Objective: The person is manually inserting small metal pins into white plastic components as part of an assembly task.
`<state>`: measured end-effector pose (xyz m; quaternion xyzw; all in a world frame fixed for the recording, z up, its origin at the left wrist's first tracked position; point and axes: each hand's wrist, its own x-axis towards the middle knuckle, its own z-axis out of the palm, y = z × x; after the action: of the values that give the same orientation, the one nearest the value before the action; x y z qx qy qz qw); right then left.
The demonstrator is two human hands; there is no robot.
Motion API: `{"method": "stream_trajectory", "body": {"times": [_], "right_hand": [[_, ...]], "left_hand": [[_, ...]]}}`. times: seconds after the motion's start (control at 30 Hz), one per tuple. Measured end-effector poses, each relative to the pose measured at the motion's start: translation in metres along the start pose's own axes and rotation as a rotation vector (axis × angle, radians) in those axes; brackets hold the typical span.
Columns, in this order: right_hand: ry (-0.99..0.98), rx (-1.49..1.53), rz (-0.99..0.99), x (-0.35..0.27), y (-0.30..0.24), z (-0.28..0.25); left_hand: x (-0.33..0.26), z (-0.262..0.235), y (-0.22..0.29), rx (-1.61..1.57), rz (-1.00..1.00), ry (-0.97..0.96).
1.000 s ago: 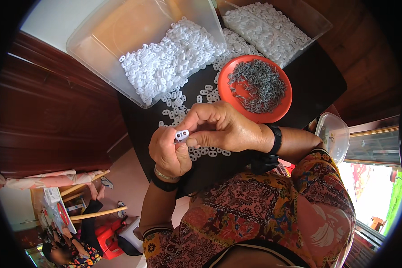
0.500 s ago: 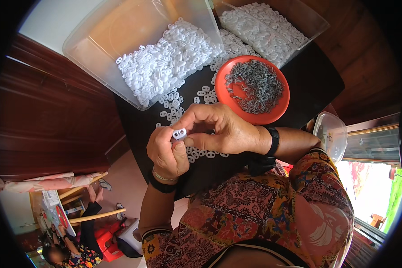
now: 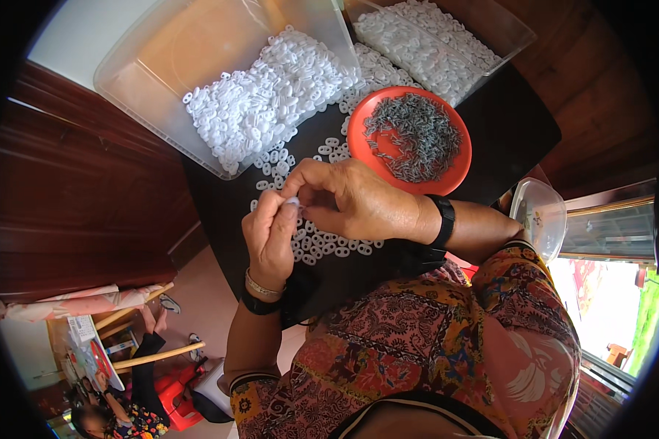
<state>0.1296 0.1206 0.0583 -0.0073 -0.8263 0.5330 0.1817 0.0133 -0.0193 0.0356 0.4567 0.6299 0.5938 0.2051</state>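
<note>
My left hand [image 3: 269, 238] pinches a small white oval plastic piece [image 3: 292, 201] between thumb and fingers, its face turned partly out of sight. Close against it, my right hand [image 3: 359, 199] has its thumb and index finger curled in toward the piece; whatever lies between those fingertips is too small to make out. Below and behind the hands, several loose two-holed white pieces [image 3: 342, 252] lie on the black table [image 3: 337, 285]. Just beyond my right hand stands an orange-red plate [image 3: 458, 175] heaped with short, slim grey metal pieces [image 3: 425, 139] like screws.
A large clear bin [image 3: 143, 88] tipped toward me spills white pieces at the back left. Another clear bin [image 3: 516, 47] full of them stands at the back right. A clear tub [image 3: 545, 219] is by my right elbow. Lower left, a person [image 3: 117, 410] sits near a red stool [image 3: 172, 399].
The white piece has turned so its two holes no longer show. Both hands have risen slightly, and my right fingers have shifted a little up and left around it.
</note>
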Motion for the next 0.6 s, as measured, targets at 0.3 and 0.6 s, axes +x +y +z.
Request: {"method": "stream_trajectory", "body": {"times": [0.3,0.6], "right_hand": [[-0.012,0.186,0.100,0.003,0.005,0.002],[-0.019,0.251,0.151,0.004,0.006,0.002]], "left_hand": [[0.003,0.002,-0.005,-0.338,-0.187,0.090],[0.003,0.001,-0.006,-0.313,-0.200,0.097]]}}
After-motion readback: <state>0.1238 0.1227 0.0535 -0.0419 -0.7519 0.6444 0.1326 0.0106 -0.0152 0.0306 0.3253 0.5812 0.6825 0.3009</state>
